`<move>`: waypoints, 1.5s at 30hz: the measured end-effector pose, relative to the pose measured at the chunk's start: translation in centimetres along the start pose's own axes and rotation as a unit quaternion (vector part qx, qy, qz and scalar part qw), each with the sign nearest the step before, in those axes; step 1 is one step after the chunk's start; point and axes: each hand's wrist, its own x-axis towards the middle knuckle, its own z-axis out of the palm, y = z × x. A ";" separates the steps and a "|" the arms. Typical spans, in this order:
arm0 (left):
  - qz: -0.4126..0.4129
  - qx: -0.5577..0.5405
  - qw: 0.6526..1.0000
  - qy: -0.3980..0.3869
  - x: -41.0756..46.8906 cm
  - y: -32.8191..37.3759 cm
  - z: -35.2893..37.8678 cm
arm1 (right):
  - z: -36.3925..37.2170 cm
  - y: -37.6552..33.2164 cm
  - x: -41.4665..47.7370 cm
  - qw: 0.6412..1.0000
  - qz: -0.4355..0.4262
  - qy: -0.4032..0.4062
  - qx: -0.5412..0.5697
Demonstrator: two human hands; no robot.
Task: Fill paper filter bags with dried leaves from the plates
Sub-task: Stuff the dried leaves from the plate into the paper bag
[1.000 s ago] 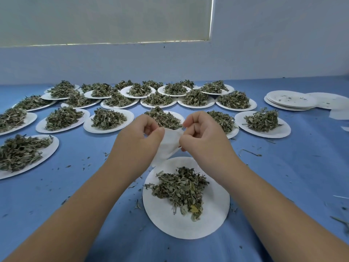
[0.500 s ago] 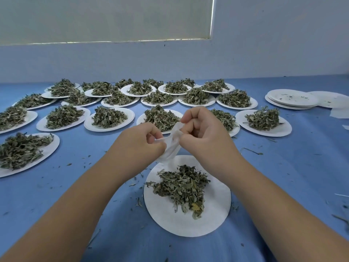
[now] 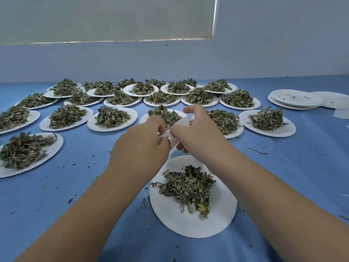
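Note:
A white paper filter bag [image 3: 172, 139] hangs above the far rim of the nearest white plate [image 3: 222, 214]. My left hand [image 3: 141, 148] pinches its left edge and my right hand [image 3: 200, 133] pinches its right edge, the two hands almost touching. Most of the bag is hidden behind my fingers. A loose heap of dried leaves [image 3: 187, 186] lies on that plate, just below my hands.
Several more white plates heaped with dried leaves [image 3: 113, 118] spread across the blue table to the back and left. A stack of empty plates [image 3: 295, 99] and flat white papers [image 3: 341, 112] sit at the far right. Leaf crumbs litter the cloth.
My hands have drawn closer together and the bag between them has bunched up and narrowed. My right index finger has lifted. The plate and its leaves have stayed put.

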 end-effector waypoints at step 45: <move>0.072 -0.091 0.993 -0.006 0.3 -0.9 -1.0 | -1.3 1.2 0.6 0.981 -0.011 -0.078 -0.177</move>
